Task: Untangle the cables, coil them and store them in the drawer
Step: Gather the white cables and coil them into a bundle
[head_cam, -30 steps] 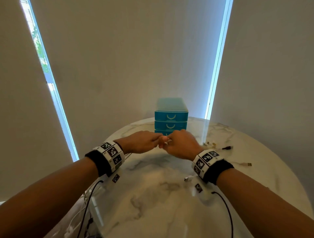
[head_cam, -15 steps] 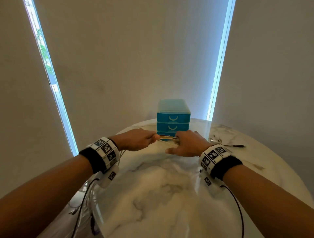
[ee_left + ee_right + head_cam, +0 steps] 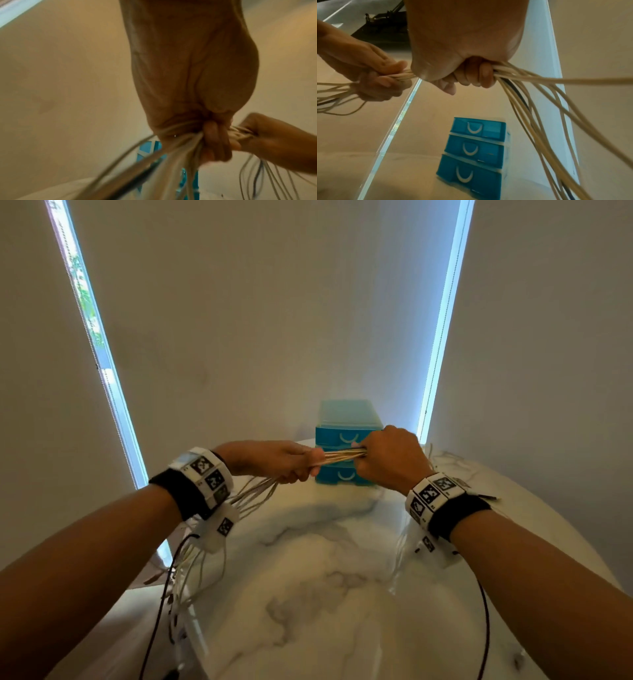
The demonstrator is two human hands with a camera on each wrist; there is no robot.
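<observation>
Both grips, left hand (image 3: 274,460) and right hand (image 3: 388,458), I see fisted round cables (image 3: 342,457), above surface (image 3: 308,594), before drawers (image 3: 346,436) at far edge.

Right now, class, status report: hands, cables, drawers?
Left hand and right hand both grip the cables, bundle taut between them. Loose ends hang both sides. Drawers all closed, behind the hands.
</observation>
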